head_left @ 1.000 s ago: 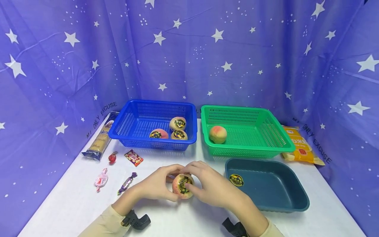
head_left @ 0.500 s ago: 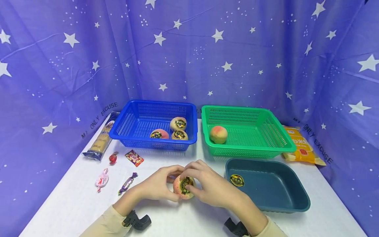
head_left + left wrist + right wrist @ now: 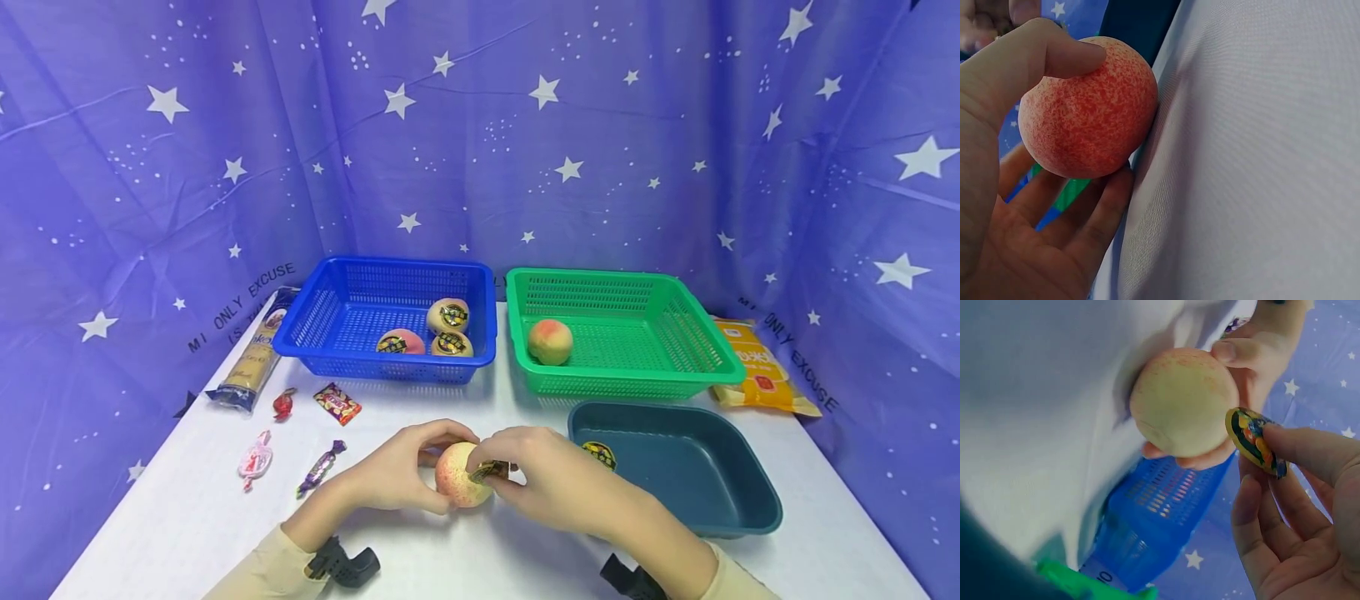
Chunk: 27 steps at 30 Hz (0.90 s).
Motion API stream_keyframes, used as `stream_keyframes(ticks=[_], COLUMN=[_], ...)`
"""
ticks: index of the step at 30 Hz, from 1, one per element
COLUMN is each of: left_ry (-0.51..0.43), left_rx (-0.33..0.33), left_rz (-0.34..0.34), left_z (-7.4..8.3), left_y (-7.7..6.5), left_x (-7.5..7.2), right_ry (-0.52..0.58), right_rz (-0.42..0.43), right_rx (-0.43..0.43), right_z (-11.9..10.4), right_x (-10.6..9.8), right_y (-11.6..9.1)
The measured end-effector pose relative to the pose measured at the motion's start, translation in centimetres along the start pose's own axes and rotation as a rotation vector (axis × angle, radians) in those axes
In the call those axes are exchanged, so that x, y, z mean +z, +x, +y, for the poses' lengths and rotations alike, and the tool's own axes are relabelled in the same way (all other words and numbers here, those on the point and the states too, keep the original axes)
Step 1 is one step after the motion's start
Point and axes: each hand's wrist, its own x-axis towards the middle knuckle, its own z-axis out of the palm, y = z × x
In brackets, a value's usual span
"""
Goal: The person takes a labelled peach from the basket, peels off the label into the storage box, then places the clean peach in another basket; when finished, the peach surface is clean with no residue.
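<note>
Currently, at lower centre of the head view, your left hand (image 3: 400,468) grips a peach (image 3: 454,478); your right hand (image 3: 553,482) pinches a sticker (image 3: 1252,440) just beside it; a teal tray (image 3: 690,475) sits lower right.

Sticker (image 3: 1252,440) now off the peach (image 3: 1182,403), in the pinch of the right hand (image 3: 558,479)

Long sleeves, plain pale beige cloth: left sleeve (image 3: 262,568) with soft creases toward the cuff, right sleeve (image 3: 737,577) alike in colour, cut off by the lower edge of the head view. Black mount at each wrist: left mount (image 3: 343,564) chunky, dotted with small holes, ending in a stubby upturned curve; right mount (image 3: 632,580) angular, partly out of frame. Left hand (image 3: 405,468) and right hand (image 3: 551,479) bare.
</note>
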Motion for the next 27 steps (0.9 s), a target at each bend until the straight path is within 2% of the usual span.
stream_keyframes(ticks=[5,10,15,21,27], left_ry=[0.014,0.022,0.026,0.025,0.019], left_rx=[0.023,0.018,0.015,0.007,-0.001], left_rz=[0.017,0.026,0.030,0.028,0.029], left_z=[0.0,0.0,-0.1,0.0,0.0], left_y=[-0.1,-0.1,-0.1,-0.1,-0.1], left_x=[0.0,0.1,0.1,0.2,0.2], right_ry=[0.101,0.098,0.109,0.102,0.160], right_rz=[-0.045,-0.109,-0.138,-0.135,-0.177], right_rx=[0.022,0.154,0.259,0.340,0.381], right_z=[0.2,1.3,3.8,7.6,10.9], right_x=[-2.6,-5.7,-8.0,-9.5,-9.8], right_y=[-0.9,-2.1,-3.9,-6.5,-8.2])
